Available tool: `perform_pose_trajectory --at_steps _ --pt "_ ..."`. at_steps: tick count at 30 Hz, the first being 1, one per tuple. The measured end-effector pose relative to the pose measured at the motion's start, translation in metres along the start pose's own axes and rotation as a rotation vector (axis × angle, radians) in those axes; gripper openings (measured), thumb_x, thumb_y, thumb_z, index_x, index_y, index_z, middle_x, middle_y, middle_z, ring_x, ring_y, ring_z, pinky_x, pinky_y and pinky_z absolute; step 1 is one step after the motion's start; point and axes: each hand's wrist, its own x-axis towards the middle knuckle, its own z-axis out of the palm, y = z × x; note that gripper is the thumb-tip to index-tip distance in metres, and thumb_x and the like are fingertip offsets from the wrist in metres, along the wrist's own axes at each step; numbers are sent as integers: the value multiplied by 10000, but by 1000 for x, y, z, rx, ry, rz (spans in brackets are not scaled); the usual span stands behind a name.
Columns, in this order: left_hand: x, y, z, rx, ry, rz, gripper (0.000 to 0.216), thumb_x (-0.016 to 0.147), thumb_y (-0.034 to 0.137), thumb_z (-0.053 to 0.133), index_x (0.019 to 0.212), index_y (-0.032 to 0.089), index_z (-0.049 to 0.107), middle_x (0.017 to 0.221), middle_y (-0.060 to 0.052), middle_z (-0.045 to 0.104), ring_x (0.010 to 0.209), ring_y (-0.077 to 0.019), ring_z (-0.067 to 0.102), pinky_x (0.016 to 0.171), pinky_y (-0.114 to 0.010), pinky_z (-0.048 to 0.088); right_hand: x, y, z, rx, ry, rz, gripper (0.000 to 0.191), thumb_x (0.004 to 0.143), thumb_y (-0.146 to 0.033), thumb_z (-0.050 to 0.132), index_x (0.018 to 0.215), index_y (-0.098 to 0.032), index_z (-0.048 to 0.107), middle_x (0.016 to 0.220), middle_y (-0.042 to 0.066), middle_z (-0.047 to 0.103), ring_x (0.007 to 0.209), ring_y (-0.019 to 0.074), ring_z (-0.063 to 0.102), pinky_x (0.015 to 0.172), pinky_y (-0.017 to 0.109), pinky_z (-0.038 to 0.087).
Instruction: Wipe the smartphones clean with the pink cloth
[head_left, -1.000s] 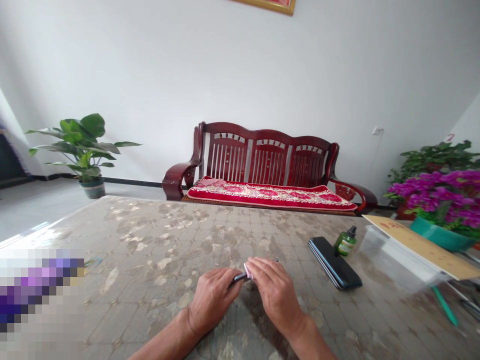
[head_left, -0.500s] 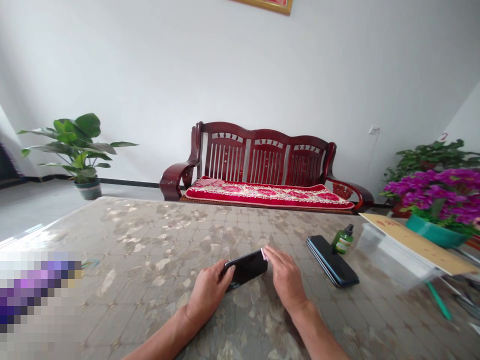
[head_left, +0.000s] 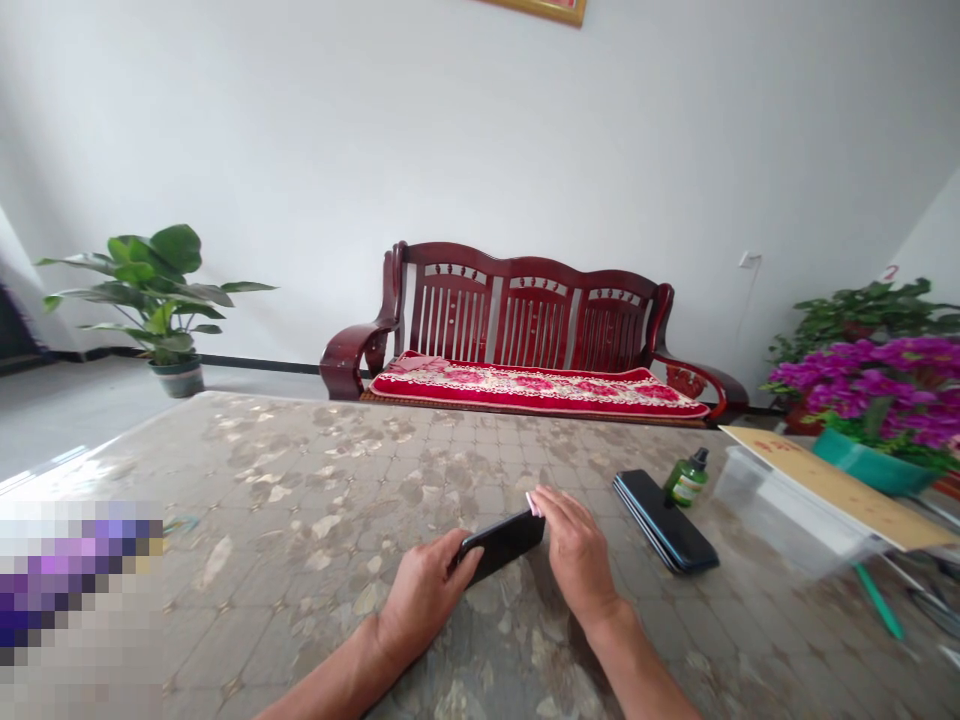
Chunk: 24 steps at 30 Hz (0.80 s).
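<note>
A black smartphone [head_left: 504, 547] is tilted on its long edge just above the table, its dark screen facing me. My left hand [head_left: 426, 590] grips its left end, thumb across the front and fingers behind. My right hand [head_left: 576, 550] is at the phone's upper right corner, its fingers pressed together over a small pale pink piece [head_left: 533, 504]. That piece touches or lies very close to the phone's top edge; most of it is hidden by the fingers, so its kind does not show.
To the right lie several stacked phones [head_left: 666, 522] beside a green bottle [head_left: 686, 480] with a black cap. Beyond them are a clear plastic box [head_left: 787, 520], a tan board [head_left: 847, 488], a green stick [head_left: 879, 602] and purple flowers [head_left: 877, 385] in a teal pot. A wooden bench [head_left: 532, 310] stands behind the table [head_left: 300, 560].
Both hands and the phone have shifted slightly right and down. The phone's screen is tipped to a steeper angle, and the right hand stays at its upper right corner.
</note>
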Motion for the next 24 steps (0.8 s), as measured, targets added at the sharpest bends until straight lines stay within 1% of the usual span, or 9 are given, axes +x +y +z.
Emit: perform_pose_trajectory --at_steps 2,4,8,10,13,15,17,21,24 --pt "-2 0 0 -7 -14 61 255 932 354 446 762 224 585 614 29 603 548 -134 586 549 -199 389 -1 0 -1 2 15 3 429 942 -63 355 1190 -233 662 1126 60 716 1050 192 669 982 423 526" --pt "-2 1 1 -8 -17 83 243 939 344 445 797 225 603 637 25 622 559 -132 601 562 -194 406 -2 -6 -2 37 -1 -49 422 948 -67 365 1218 -233 645 1151 63 707 1087 188 653 997 422 518" --pt "-2 -1 1 9 -6 72 244 939 323 452 767 219 589 623 26 618 555 -133 611 548 -187 419 -2 -19 -3 117 -98 -169 447 949 -55 361 1286 -233 596 1225 63 673 1177 176 601 1037 418 490" --pt "-2 -2 1 27 7 79 249 945 319 456 757 219 585 613 27 616 550 -134 615 541 -186 424 -2 -18 -2 124 -102 -153 453 948 -52 354 1282 -234 600 1228 61 672 1184 179 597 1041 421 486" --pt "-3 -2 0 52 22 149 230 966 320 459 821 227 612 663 21 654 590 -136 647 576 -183 453 -4 -7 3 133 -42 -2 402 958 -97 374 1217 -232 650 1187 66 692 1146 196 624 1021 422 499" --pt "-3 -2 -3 69 31 250 206 985 317 452 924 234 630 738 11 690 660 -141 678 637 -186 483 -7 1 8 191 4 145 360 964 -151 393 1168 -225 680 1160 70 704 1101 201 650 987 398 522" --pt "-3 0 -6 107 61 381 216 1009 324 432 1022 230 626 802 -3 711 707 -147 692 685 -198 504 -11 6 14 297 29 309 335 961 -213 411 1131 -218 700 1141 75 713 1064 202 669 957 366 536" --pt "-3 5 -12 212 125 615 269 1036 333 386 1096 200 612 872 -32 729 678 -149 676 658 -219 518 -17 9 25 501 -1 618 339 932 -365 465 1093 -206 717 1108 86 726 1032 226 682 931 354 535" --pt "-5 8 -13 262 106 715 307 1040 354 366 1105 189 617 914 -59 730 689 -156 655 663 -243 517 -20 9 30 559 -53 719 375 896 -438 491 1066 -201 726 1075 93 736 1013 252 685 915 369 532"
